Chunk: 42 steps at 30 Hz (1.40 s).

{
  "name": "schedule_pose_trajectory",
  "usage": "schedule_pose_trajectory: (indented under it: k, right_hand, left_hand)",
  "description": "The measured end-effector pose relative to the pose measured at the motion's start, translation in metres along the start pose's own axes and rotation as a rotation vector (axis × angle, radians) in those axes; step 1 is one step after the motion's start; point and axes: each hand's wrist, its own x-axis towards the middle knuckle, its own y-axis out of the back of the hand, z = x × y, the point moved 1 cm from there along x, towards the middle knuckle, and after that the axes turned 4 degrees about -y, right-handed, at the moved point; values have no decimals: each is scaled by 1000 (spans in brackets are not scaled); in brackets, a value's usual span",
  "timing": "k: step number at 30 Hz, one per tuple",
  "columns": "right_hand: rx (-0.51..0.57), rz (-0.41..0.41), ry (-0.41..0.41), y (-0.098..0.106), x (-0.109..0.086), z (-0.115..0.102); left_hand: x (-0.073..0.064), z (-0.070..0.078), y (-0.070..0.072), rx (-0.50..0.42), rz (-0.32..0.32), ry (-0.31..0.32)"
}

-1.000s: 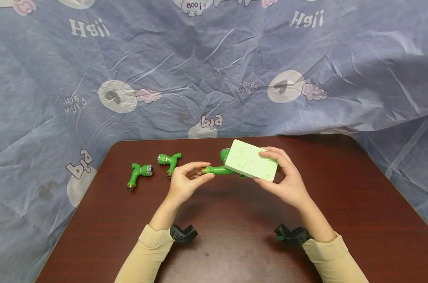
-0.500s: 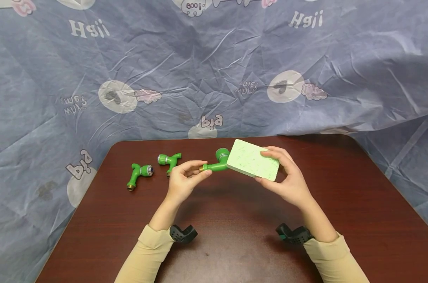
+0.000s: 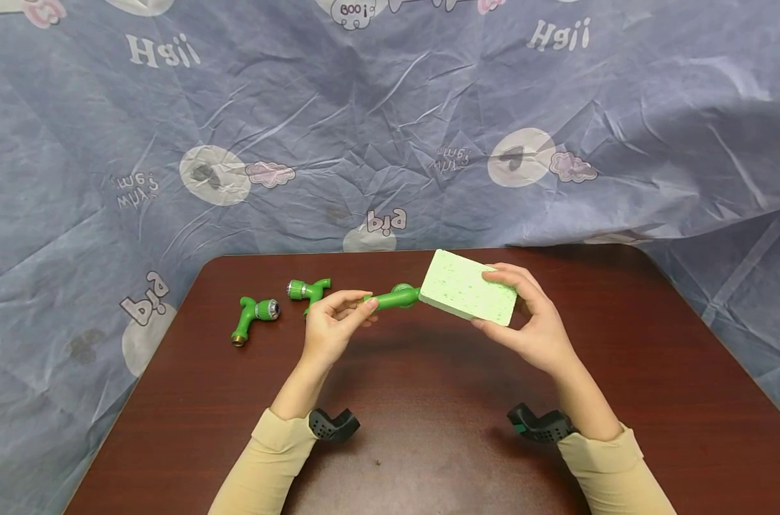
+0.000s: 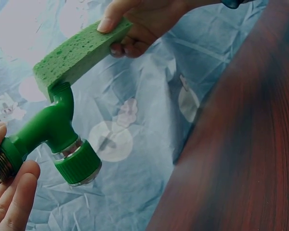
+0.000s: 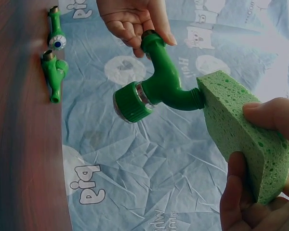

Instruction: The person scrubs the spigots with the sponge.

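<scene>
My left hand (image 3: 332, 325) pinches a green faucet (image 4: 53, 120) by its brass-threaded inlet end, above the table. The faucet has a ribbed green knob (image 5: 132, 102) with a silver collar and a curved spout. In my right hand (image 3: 534, 318) is a light green, porous rectangular sponge (image 3: 469, 287), gripped at its right end between thumb and fingers. The spout's tip (image 5: 196, 98) meets the sponge's near end in the right wrist view. Seen from the left wrist, the knob hangs below the faucet's body and the sponge slants up to the right.
Two more green faucets lie on the dark red-brown table (image 3: 416, 443) at the left: one faucet (image 3: 251, 318) nearer, another faucet (image 3: 309, 292) behind it, partly covered by my left hand. A grey-blue printed cloth (image 3: 390, 129) hangs behind the table.
The faucet has turned in my left fingers, so its knob now sits lower behind the body in the head view. Sponge and right hand have shifted slightly right; the left hand moved slightly left.
</scene>
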Motion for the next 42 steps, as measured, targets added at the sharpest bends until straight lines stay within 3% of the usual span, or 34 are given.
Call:
schedule_pose_trajectory:
  k: [8,15,24,34,42]
  right_hand:
    - [15,55,-7,-1,0,8]
    - [21,13,-44,-13,-4,28]
    - [4,35,-66,-9,-2,11]
    - [32,-79,-25,-17,-2,-1]
    - [75,-169,48,-22,-7,22]
  left_hand:
    - [0,1,-1,-10,5,4]
    - [0,2,-3,0,-6,29]
    - [0,-1,-2,-39,29,-11]
    - [0,-1,-3,-54,70,-2]
    - [-2,1,-7,-55,66,17]
